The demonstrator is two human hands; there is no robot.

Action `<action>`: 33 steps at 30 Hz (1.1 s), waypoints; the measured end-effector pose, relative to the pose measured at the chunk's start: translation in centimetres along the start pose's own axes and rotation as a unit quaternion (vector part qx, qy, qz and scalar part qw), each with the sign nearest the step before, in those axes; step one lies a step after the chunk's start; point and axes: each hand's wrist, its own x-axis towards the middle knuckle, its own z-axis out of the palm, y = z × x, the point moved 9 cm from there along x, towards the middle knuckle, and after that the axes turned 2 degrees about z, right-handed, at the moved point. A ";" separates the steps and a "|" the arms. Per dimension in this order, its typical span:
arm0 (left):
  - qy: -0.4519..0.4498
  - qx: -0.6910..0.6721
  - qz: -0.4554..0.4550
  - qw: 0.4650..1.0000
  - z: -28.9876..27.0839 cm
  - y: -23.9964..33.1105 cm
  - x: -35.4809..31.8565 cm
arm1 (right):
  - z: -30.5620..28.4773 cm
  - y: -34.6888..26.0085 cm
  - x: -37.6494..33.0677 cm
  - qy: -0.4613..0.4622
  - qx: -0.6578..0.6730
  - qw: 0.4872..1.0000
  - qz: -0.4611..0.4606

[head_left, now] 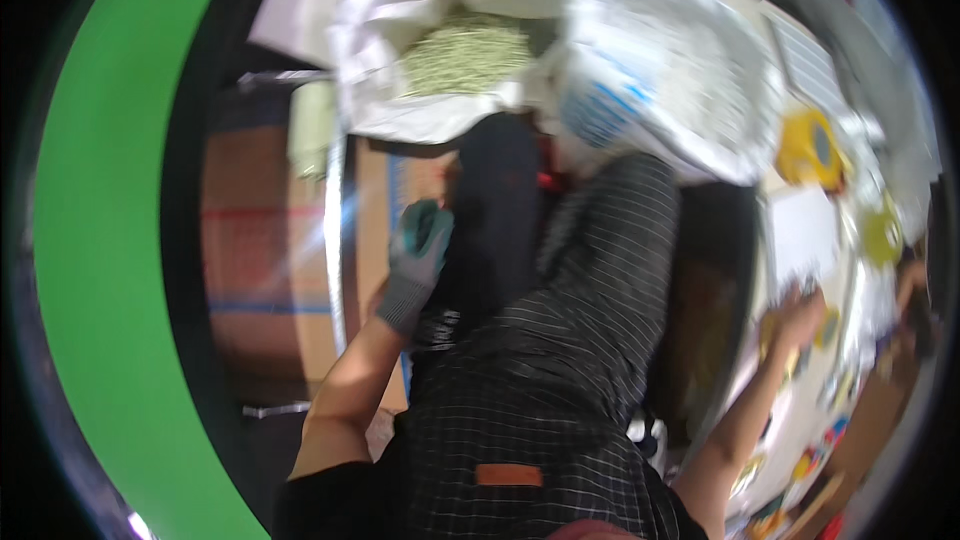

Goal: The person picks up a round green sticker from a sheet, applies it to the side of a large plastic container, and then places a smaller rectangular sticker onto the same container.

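Note:
My left hand, in a grey and teal knit glove, is beside my dark-clothed left leg. Its fingers are curled in, and whatever may lie inside them is hidden. Out to the right, my bare right hand reaches over a light table. The fingers are drawn together around something small and dark that blur keeps me from making out. A white sheet lies just beyond that hand. Small yellow items sit around it.
Ahead of my knees stand a white sack of pale green sticks or pellets and another white sack with blue print. A yellow device is at the table's far end. Cardboard boxes and a green surface are to the left.

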 end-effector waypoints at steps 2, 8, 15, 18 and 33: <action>0.160 0.022 0.050 0.986 -6.6 -5.3 1.8 | -3.9 -3.8 -0.8 0.038 -0.033 0.998 -0.045; 0.508 -0.055 -0.112 0.852 -29.8 -25.0 3.5 | -9.3 -15.6 -3.2 0.072 0.121 0.975 -0.170; 0.278 0.411 -0.099 0.863 -24.3 -15.3 16.8 | -14.1 -31.1 -16.1 -0.186 0.319 0.881 -0.297; 0.204 0.492 -0.150 0.833 -24.1 -16.9 20.2 | -14.2 -33.0 -17.6 -0.205 0.362 0.881 -0.225; 0.306 0.067 0.188 0.931 -23.6 4.5 1.6 | -19.8 -46.4 -18.4 -0.456 0.699 0.519 -0.182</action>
